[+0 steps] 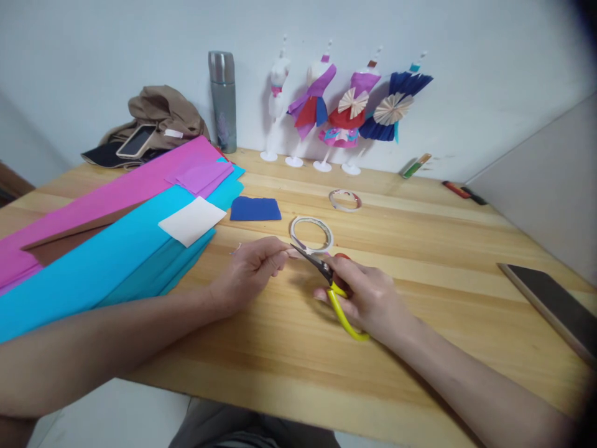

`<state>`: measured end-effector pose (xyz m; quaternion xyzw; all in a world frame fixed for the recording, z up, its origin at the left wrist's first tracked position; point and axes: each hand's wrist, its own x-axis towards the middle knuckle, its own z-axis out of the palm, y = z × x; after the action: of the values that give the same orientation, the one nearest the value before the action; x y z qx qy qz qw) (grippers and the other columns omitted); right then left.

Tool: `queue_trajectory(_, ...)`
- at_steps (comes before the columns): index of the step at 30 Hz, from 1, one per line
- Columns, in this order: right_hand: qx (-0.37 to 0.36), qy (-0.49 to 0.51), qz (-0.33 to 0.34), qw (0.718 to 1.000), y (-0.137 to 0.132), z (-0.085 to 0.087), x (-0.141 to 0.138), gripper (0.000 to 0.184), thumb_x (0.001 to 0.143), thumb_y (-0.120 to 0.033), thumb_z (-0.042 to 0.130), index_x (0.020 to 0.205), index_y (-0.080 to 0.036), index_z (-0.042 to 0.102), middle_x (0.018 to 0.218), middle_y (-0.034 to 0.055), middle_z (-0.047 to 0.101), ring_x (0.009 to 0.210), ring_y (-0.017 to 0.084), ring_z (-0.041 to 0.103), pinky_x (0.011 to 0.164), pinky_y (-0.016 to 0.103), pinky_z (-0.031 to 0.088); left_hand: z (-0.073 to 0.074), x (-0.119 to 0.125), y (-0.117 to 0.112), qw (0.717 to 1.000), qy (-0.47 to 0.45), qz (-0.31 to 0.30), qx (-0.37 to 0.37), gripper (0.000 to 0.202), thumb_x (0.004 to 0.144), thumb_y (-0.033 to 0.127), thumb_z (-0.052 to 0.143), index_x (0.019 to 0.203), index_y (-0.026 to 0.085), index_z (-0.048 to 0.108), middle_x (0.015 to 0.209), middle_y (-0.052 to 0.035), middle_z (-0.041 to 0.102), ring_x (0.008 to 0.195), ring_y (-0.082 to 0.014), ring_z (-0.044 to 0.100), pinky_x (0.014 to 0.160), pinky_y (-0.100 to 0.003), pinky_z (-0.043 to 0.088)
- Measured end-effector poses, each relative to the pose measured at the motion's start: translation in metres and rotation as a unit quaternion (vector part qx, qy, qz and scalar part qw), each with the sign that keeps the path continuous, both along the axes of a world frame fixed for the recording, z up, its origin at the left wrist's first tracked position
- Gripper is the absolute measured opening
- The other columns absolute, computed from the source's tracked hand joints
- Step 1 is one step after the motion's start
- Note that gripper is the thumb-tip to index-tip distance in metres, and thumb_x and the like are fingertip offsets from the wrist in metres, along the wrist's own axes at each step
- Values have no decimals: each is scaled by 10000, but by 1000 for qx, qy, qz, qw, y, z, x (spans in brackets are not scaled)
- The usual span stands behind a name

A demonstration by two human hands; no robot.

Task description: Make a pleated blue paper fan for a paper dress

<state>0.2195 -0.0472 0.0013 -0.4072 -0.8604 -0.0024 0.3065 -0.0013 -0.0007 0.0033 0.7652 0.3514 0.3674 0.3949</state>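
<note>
My left hand [252, 270] pinches a thin pale strip [295, 253] between thumb and fingers, just above the table. Its full length is hidden by the fingers and the blades. In my right hand [373, 295] are scissors with yellow handles [342, 314], their dark blades pointing left to the strip by my left fingertips. Whether the blades are parted is hard to see. Right behind the blades lies a roll of white tape [331, 239]. A small dark blue piece of crepe paper [255, 210] rests beyond my left hand.
Pink [116, 180] and turquoise crepe paper [107, 261] cover the left side, a white piece [192, 221] on top. Behind stand a bottle [224, 106] and several small dress forms, one in blue [396, 109]. A second tape ring [358, 203] and a dark flat device [550, 302] lie rightward.
</note>
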Motion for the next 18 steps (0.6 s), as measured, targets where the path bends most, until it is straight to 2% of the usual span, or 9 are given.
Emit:
queue_trajectory(6,-1,6,-16,1000,1,-3,1,189,986,-359,516,978,-191,602,588,-34,491,451,110,421,437,237,312,0,0,0,1000,10,5,3,287,916,255,448,643,179,492,631,33,496,632,-107,467,636,-247,374)
queue_trajectory(10,30,46,-38,998,2,-4,4,169,952,-343,573,1022,-190,581,591,-45,482,448,110,417,418,239,308,-1,-1,0,1000,3,12,-4,286,932,280,443,704,170,576,635,35,515,624,-102,482,637,-247,387)
queue_trajectory(13,49,61,-26,997,3,1,6,207,913,-341,609,1053,-192,577,641,-17,506,495,133,458,432,254,356,-3,0,0,1000,-21,19,-9,280,933,286,449,756,167,629,639,34,524,617,-99,486,634,-241,400)
queue_trajectory(15,44,33,-2,998,3,5,7,222,896,-344,612,1051,-187,591,714,32,552,577,165,515,485,278,419,-5,2,1,998,-46,44,-23,271,930,303,459,824,167,667,637,33,519,619,-104,488,622,-240,404)
queue_trajectory(18,26,-79,54,995,3,7,6,184,883,-331,600,977,-179,646,740,59,576,637,188,544,531,299,441,-10,3,5,990,-79,103,-57,270,924,346,496,880,159,686,627,31,511,613,-109,487,596,-240,403)
